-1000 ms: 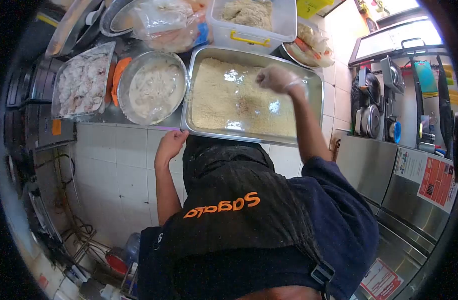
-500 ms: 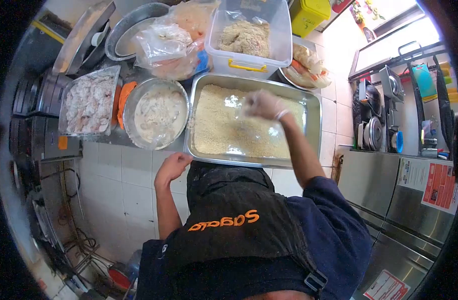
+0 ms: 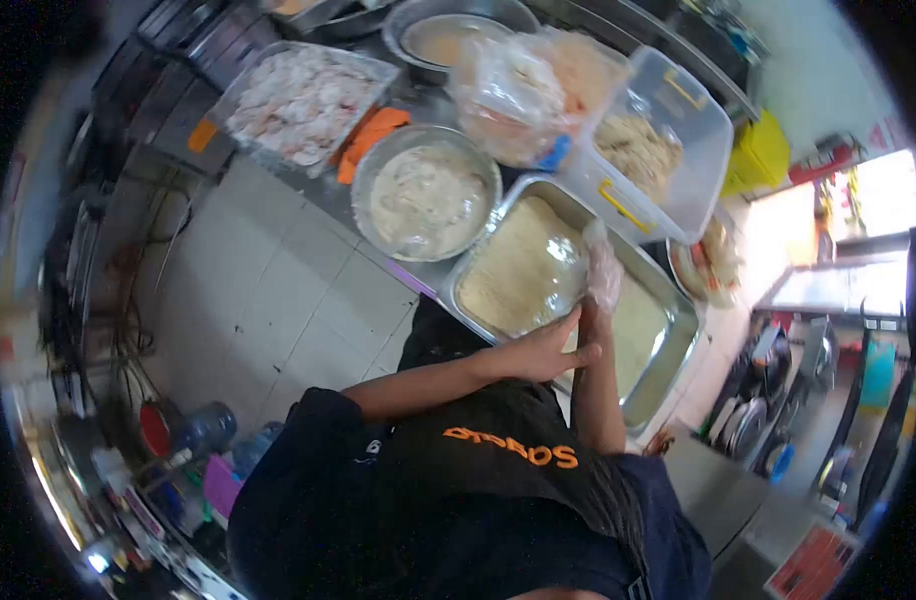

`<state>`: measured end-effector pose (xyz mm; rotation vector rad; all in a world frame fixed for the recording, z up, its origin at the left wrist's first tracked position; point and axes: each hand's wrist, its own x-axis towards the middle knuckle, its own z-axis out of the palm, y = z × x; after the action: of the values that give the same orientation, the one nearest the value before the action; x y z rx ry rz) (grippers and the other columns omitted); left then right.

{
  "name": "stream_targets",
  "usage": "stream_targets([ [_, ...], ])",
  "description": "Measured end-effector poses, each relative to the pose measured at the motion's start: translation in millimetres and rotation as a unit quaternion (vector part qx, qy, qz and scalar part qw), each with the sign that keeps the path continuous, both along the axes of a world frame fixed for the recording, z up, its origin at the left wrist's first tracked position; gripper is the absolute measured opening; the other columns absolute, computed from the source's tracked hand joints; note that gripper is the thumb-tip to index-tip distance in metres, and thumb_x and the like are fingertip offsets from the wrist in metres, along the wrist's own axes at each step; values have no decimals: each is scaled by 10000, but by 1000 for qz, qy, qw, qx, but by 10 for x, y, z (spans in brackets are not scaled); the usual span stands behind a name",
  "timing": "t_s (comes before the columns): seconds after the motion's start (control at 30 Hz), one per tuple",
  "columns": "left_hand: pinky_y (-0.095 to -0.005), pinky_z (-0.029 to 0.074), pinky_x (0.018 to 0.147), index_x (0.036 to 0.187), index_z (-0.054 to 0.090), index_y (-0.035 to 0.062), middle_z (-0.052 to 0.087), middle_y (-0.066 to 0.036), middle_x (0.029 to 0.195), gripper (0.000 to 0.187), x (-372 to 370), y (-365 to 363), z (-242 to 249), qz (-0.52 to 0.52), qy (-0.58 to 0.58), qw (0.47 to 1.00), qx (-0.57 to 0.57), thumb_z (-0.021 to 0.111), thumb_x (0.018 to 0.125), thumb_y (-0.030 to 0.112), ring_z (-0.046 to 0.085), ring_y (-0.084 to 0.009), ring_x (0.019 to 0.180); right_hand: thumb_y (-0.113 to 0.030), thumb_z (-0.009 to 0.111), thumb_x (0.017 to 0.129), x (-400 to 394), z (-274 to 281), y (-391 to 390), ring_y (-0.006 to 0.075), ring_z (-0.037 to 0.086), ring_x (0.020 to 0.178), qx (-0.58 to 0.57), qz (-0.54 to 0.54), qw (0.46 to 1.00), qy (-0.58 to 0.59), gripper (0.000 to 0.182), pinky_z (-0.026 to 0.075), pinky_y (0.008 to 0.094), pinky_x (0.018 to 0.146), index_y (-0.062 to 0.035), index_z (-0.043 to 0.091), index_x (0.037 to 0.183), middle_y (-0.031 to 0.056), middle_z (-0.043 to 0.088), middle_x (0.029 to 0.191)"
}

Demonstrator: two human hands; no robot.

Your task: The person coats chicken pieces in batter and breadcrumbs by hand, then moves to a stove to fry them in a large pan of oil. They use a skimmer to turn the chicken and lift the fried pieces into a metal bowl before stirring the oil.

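My right hand (image 3: 604, 272), in a clear plastic glove, is over the metal tray (image 3: 550, 186) of pale crumbs (image 3: 523, 262). Its fingers look stretched out and slightly blurred, with nothing seen in them. Bare, my left hand (image 3: 556, 348) lies across my right wrist by the glove's cuff. Its thumb is spread from its fingers, whose tips are partly hidden. Left of the tray stands a round metal bowl (image 3: 360, 205) of creamy white batter with pieces in it.
A tray of white-coated pieces (image 3: 303, 100) and an orange cloth (image 3: 373, 140) lie at left. Behind are plastic bags (image 3: 528, 90), a clear bin (image 3: 693, 170) of beige flour-like stuff and a yellow container (image 3: 760, 155). Tiled floor (image 3: 278, 265) shows at lower left.
My view has turned, so the table slants down to the right. My left hand has left the tray's near corner and come across to my right wrist. The right hand's curled fingers have straightened.
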<state>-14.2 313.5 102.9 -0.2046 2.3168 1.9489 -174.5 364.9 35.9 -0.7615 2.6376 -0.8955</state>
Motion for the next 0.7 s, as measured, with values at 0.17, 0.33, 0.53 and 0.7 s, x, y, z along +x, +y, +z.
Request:
stream_targets([
  [0.17,-349,291,931,1195,279,-78,367,-230,1191,659,-152,-59,-537,91,-23,995,-40,419,830,453,377,-304,1110,-264,296,872,254,-596,-110,258,306,1179,-117,-31,992,-33,430,227,312,980,-92,307,1266,122,262,1327],
  [0.33,-288,307,907,1226,324,2,355,-137,1247,585,-392,-185,-534,145,-45,924,350,427,832,422,401,-217,1083,-329,259,877,404,-781,-98,227,204,1218,-220,-77,962,-140,486,153,315,1000,-74,228,1290,102,197,1352],
  [0.53,-295,292,909,1227,339,41,403,-92,1192,529,-578,-235,-716,221,-99,882,403,393,846,405,402,-198,1063,-407,214,884,650,-922,4,190,81,1265,-316,-131,891,-298,568,64,319,1025,-51,134,1319,78,118,1381],
  [0.7,-300,280,911,1227,352,74,443,-55,1147,487,-501,-364,-850,261,-187,835,446,364,858,391,403,-183,1047,-452,270,868,1304,-235,100,237,90,1270,-261,26,923,-283,631,59,340,1023,-55,101,1328,93,96,1389],
])
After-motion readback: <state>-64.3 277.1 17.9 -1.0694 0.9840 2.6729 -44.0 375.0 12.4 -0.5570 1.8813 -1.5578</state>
